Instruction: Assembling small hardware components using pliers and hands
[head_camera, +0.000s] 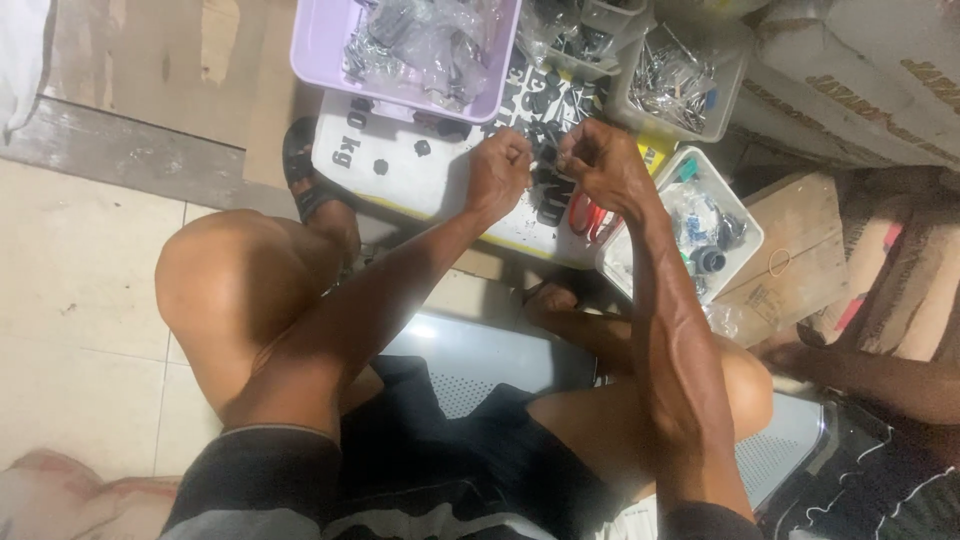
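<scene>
The left hand (498, 170) and the right hand (598, 160) are both curled into loose fists, knuckles toward the camera, just apart from each other over the white flat sack (420, 175) that serves as the work surface on the floor. Each hand appears to pinch something small; what it holds cannot be told, as the fingers hide it. The small black plastic parts (548, 192) lie in a loose heap directly between and just below the two hands, about equally near to both. The heap extends away from the person toward the lilac plastic tray (320, 40). Red-handled pliers (588, 215) lie just below the right wrist. A clear plastic tub (745, 235) of bagged parts stands beside the right forearm.
</scene>
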